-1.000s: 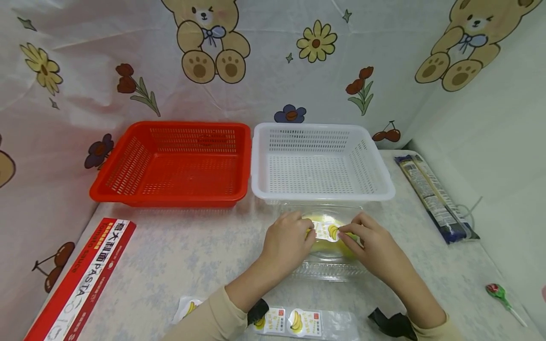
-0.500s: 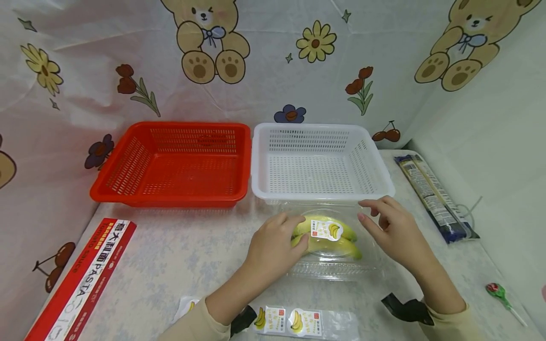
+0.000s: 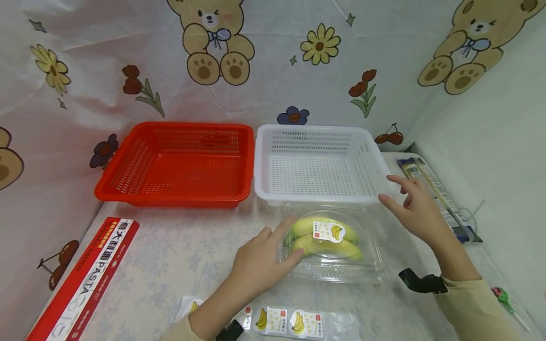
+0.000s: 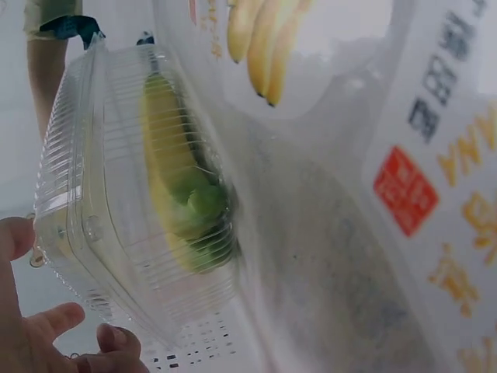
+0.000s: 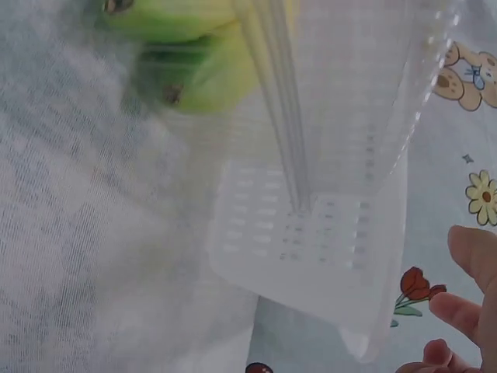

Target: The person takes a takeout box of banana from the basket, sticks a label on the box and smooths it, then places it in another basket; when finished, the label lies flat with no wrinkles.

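A clear plastic clamshell box (image 3: 371,265) with yellow-green bananas (image 3: 341,251) inside sits closed on the table. Across its lid lies a white banana label (image 3: 328,232). My left hand (image 3: 262,260) is at the box's left end, index finger and thumb spread over that edge; whether they touch it I cannot tell. In the left wrist view, several fingertips (image 4: 58,318) show beside the box wall (image 4: 101,194). My right hand (image 3: 420,213) is raised near the front right corner of the white basket (image 3: 317,196), fingers loosely bent, holding nothing.
A red basket (image 3: 183,201) stands left of the white one. A strip of banana labels (image 3: 294,324) lies at the front, partly under my left arm. A red pasta box (image 3: 85,279) is at left; a pasta packet (image 3: 465,232) and a lollipop (image 3: 503,298) are at right.
Both hands have let go of the label, which now lies on the lid. My right hand has moved up and right toward the white basket; the left has drawn back left.
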`<state>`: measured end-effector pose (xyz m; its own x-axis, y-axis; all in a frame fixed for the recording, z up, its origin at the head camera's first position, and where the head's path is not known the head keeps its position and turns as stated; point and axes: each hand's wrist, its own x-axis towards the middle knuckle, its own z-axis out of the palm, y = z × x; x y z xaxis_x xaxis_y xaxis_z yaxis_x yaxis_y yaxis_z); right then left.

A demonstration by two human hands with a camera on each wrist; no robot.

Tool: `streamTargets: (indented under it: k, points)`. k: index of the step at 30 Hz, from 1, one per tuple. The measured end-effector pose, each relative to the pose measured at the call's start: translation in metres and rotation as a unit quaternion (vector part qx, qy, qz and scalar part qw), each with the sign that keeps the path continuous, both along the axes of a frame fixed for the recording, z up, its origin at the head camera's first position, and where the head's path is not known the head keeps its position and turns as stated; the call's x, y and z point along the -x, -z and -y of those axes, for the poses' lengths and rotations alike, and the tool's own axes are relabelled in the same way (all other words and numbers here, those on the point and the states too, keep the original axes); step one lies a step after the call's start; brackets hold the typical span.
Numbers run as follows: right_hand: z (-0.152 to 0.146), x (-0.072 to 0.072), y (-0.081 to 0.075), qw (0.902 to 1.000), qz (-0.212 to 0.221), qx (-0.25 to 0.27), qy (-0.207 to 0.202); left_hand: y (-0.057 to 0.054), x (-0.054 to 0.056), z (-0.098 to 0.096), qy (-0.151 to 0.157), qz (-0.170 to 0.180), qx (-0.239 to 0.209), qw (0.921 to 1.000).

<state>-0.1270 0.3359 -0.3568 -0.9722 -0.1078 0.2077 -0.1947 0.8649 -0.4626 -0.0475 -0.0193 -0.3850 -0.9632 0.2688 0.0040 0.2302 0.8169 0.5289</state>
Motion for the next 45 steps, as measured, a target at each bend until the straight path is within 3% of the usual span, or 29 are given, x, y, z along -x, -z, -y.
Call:
streamTargets:
  k: [11, 20, 24, 30, 36, 45]
  points:
    - [-0.024, 0.035, 0.017, 0.9964, 0.084, 0.010, 0.012, 0.020, 0.004, -0.004, 0.032, 0.084, -0.035, 0.9953]
    - [-0.031, 0.045, 0.027, 0.9919, 0.123, 0.023, -0.020, 0.023, 0.007, -0.007, 0.035, 0.134, -0.083, 0.9869]
    - [-0.032, 0.047, 0.029, 0.9889, 0.131, 0.057, -0.041, 0.022, 0.006, -0.004, 0.033, 0.175, -0.131, 0.9753]
    - [-0.033, 0.050, 0.035, 0.9806, 0.153, 0.106, -0.060, 0.021, 0.005, 0.002, 0.042, 0.245, -0.210, 0.9457]
    - [-0.035, 0.051, 0.040, 0.9736, 0.164, 0.141, -0.073, 0.022, 0.004, 0.010, 0.055, 0.273, -0.265, 0.9233]
    - [-0.036, 0.053, 0.043, 0.9664, 0.173, 0.171, -0.082, 0.022, -0.004, 0.027, 0.073, 0.263, -0.259, 0.9265]
